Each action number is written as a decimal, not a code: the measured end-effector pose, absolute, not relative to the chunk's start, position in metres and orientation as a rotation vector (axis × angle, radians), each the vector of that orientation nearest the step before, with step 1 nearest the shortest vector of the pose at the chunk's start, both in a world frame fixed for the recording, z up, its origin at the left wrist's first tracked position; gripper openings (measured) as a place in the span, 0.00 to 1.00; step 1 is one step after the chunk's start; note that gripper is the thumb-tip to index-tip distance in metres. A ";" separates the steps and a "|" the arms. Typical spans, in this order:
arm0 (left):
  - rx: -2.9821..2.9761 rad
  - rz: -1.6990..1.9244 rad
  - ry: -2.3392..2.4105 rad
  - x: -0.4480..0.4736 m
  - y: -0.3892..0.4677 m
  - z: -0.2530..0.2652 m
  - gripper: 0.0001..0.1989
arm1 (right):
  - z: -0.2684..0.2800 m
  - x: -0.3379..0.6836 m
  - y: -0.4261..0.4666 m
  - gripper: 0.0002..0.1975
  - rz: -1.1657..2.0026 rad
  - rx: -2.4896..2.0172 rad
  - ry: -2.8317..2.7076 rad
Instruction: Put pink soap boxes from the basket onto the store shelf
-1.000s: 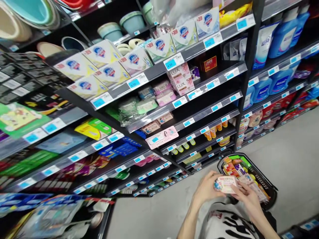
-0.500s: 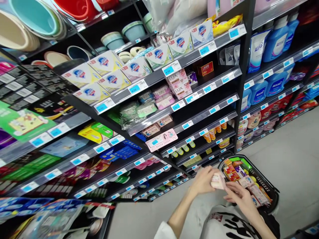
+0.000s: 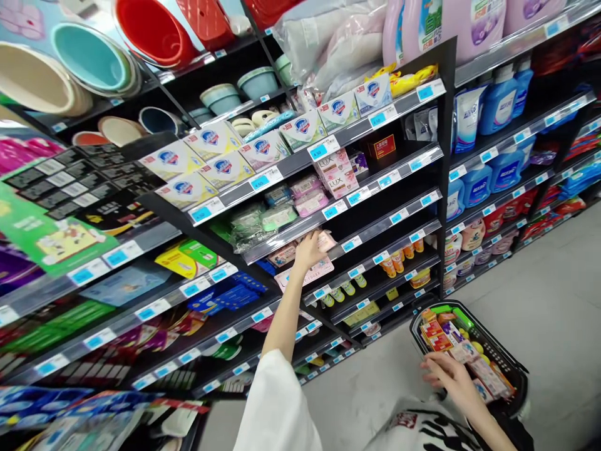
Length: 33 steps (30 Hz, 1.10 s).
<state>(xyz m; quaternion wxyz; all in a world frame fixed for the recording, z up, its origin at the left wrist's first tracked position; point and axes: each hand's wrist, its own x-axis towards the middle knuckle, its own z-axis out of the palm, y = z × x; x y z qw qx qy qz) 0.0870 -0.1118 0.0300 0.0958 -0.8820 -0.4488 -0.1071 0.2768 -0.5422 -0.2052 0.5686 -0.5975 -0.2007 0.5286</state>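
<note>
My left hand reaches into a middle shelf with its fingers wrapped round a small pink soap box. Beside it on that shelf lies another pink soap box, partly behind a pink label strip on the shelf edge. Low on the right, my right hand hovers by the near rim of a black shopping basket. Its fingers are loosely bent and apart, with nothing in them. Several boxes, some pink, and other small goods fill much of the basket.
White soap boxes line the shelf above, with LUX boxes below them. Blue bottles stand on the right-hand shelves. Basins are stacked at upper left. Grey floor lies beyond the basket.
My left hand has gone from beside my right hand up to the shelf with the pink soap box. My right hand has come away from the box and stays near the basket.
</note>
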 end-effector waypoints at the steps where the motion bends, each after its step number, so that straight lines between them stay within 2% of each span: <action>1: -2.593 -0.313 -1.358 0.086 -0.103 0.031 0.41 | -0.205 0.277 -0.542 0.31 1.239 -1.406 -0.470; 4: -2.547 -0.287 -1.409 0.085 -0.080 0.030 0.43 | -0.204 0.276 -0.542 0.31 1.235 -1.413 -0.476; 8: -2.536 -0.253 -1.435 0.085 -0.061 0.024 0.40 | -0.203 0.276 -0.541 0.30 1.225 -1.412 -0.484; 13: -2.580 -0.198 -1.430 0.082 -0.051 0.016 0.43 | -0.207 0.277 -0.540 0.30 1.233 -1.404 -0.477; 20: -2.598 -0.138 -1.379 0.074 -0.044 0.004 0.35 | -0.210 0.275 -0.539 0.30 1.240 -1.426 -0.521; 33: -2.577 -0.160 -1.391 0.067 -0.024 -0.010 0.33 | -0.214 0.278 -0.541 0.33 1.253 -1.464 -0.517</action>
